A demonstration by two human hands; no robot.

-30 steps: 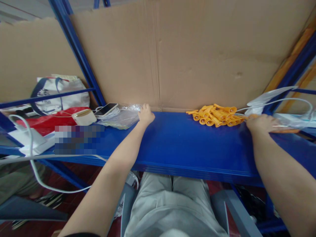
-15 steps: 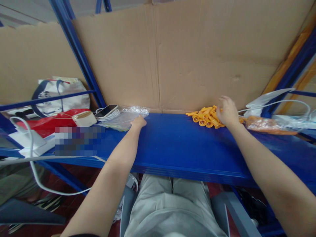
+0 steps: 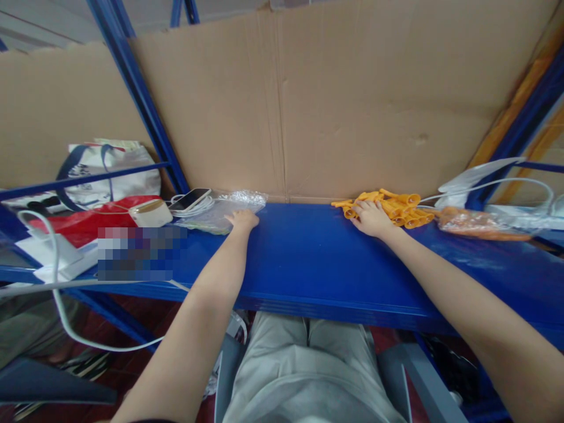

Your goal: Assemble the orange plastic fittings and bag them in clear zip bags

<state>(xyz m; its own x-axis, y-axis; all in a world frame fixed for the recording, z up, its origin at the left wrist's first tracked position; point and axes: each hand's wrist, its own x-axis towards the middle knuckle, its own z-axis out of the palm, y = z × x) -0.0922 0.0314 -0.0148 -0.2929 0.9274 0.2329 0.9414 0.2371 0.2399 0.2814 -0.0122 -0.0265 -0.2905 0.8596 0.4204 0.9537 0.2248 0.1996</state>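
Observation:
A pile of yellow, horn-shaped plastic pieces with flared round ends [image 3: 399, 207] lies toward the back of the blue shelf [image 3: 308, 264]. My right hand [image 3: 370, 217] rests on the left front of this pile, fingers stretched over several pieces; its palm hides some of them. To the left, my left hand [image 3: 245, 220] lies with spread fingers at the right edge of a clear plastic bag [image 3: 211, 214]. The bag is flat on the shelf, and no lifted object shows in that hand.
A phone [image 3: 190, 200] sits on a coiled white cable behind the bag. Farther left are a red bag [image 3: 97, 218], a power bank-like white box [image 3: 151, 212] and a cloth tote [image 3: 118, 173]. An orange wrapped packet [image 3: 480, 223] lies at right. Cardboard [image 3: 352, 106] closes the back.
My right hand has moved left and down, from above the pile's right side onto its left front. Pieces at the right are now uncovered. My left hand has barely shifted, its fingers spreading.

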